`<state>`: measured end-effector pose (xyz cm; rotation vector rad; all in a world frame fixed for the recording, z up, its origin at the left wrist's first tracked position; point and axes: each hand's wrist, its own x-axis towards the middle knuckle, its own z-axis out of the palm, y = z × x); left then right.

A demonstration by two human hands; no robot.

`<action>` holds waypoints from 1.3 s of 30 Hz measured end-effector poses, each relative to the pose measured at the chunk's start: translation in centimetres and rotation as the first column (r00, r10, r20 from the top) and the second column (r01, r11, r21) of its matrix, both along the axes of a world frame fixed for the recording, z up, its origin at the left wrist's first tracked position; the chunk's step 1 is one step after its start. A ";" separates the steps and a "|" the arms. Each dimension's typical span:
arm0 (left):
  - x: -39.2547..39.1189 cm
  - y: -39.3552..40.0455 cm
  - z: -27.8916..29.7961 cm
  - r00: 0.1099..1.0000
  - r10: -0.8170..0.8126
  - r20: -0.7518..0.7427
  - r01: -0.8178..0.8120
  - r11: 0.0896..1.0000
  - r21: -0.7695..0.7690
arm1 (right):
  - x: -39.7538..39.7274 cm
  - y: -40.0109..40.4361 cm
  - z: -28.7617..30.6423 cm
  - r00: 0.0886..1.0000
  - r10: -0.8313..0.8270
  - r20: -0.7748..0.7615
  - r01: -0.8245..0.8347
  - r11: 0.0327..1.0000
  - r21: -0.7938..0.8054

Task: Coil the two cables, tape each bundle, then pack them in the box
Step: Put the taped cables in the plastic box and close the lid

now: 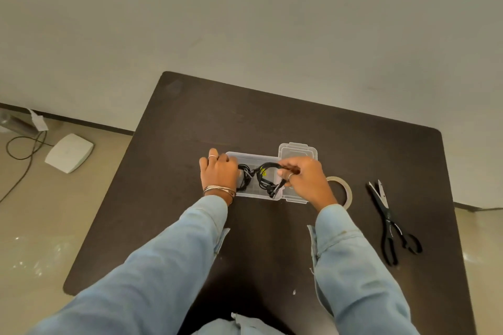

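Head view, box [251, 157] long axis left-right, cables [262, 175] inside

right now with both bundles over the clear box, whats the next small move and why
Probably press the right-hand cable bundle down flat into the clear box. The right hand holds it by one end, and part of it seems to sit up near the rim. The left hand already steadies the box's left end, and the lid lies open beside it.

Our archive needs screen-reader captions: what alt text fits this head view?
Two hands pack black coiled cables into a clear plastic box on a dark table; the right hand holds a bundle, the left hand steadies the box. Tape roll and scissors lie right.
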<state>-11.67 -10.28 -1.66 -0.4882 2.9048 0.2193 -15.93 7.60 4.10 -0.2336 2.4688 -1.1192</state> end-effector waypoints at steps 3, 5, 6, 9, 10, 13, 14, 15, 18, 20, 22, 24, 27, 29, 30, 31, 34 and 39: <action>0.1 -0.6 -0.3 0.997 -0.036 -0.061 0.039 0.999 0.037 | -0.5 -1.0 -0.5 0.993 0.095 -0.065 -0.089 0.992 0.091; 0.0 -1.2 0.1 0.989 0.062 -0.132 -0.039 0.984 0.173 | -1.1 -1.9 -0.9 0.981 0.167 -0.102 -0.152 0.978 0.142; -0.1 -1.5 0.4 0.976 0.151 -0.154 -0.106 0.957 0.271 | -1.3 -2.5 -1.2 0.972 0.202 -0.118 -0.179 0.968 0.177; -0.3 -2.6 0.7 0.954 0.259 -0.152 -0.178 0.896 0.408 | -1.6 -4.2 -2.5 0.958 0.229 -0.171 -0.177 0.946 0.272; -0.2 -2.9 0.7 0.954 0.269 -0.135 -0.185 0.877 0.443 | -1.5 -4.6 -3.1 0.953 0.245 -0.179 -0.179 0.930 0.320; 0.2 -3.2 0.9 0.938 0.340 -0.068 -0.247 0.794 0.556 | -0.9 -5.2 -4.6 0.931 0.306 -0.201 -0.157 0.828 0.538; 0.3 -3.3 0.9 0.932 0.359 -0.054 -0.267 0.778 0.569 | -0.5 -5.3 -4.8 0.938 0.272 -0.214 -0.110 0.822 0.559; 0.4 -3.4 0.9 0.926 0.374 -0.042 -0.284 0.767 0.576 | -0.3 -5.4 -4.8 0.952 0.215 -0.219 -0.061 0.832 0.552; 0.5 -3.3 1.0 0.916 0.401 -0.010 -0.321 0.748 0.580 | 0.3 -5.3 -4.4 0.971 0.044 -0.236 0.066 0.897 0.438; 0.4 -3.1 1.1 0.901 0.435 0.002 -0.351 0.725 0.593 | 0.3 -5.1 -4.6 0.968 -0.127 -0.216 0.187 0.940 0.285; 0.4 -2.8 1.2 0.891 0.454 0.001 -0.366 0.717 0.594 | 0.0 -4.8 -5.3 0.938 -0.273 -0.213 0.314 0.930 0.193; 0.4 -2.6 1.3 0.883 0.469 0.002 -0.379 0.712 0.591 | 0.0 -4.6 -6.0 0.925 -0.257 -0.282 0.332 0.906 0.263; 0.4 -2.4 1.4 0.873 0.487 0.010 -0.399 0.703 0.588 | 0.1 -4.4 -6.1 0.944 -0.134 -0.302 0.250 0.887 0.388; 0.4 -2.2 1.4 0.864 0.503 0.010 -0.417 0.705 0.573 | 0.4 -4.1 -5.9 0.966 0.027 -0.259 0.114 0.850 0.514; 0.4 -2.1 1.4 0.855 0.518 -0.001 -0.428 0.707 0.563 | 0.5 -3.8 -5.9 0.969 0.088 -0.230 0.052 0.840 0.540; 0.4 -2.0 1.5 0.845 0.534 -0.021 -0.435 0.710 0.554 | 0.7 -3.5 -5.8 0.966 0.132 -0.223 0.013 0.835 0.550; 0.4 -1.2 2.0 0.827 0.554 -0.093 -0.412 0.711 0.569 | 1.4 -2.0 -4.5 0.951 0.074 -0.300 0.085 0.871 0.484; 0.0 2.1 3.5 0.912 0.361 -0.198 -0.196 0.803 0.563 | 0.4 1.6 -3.9 0.906 -0.290 -0.310 0.378 0.883 0.279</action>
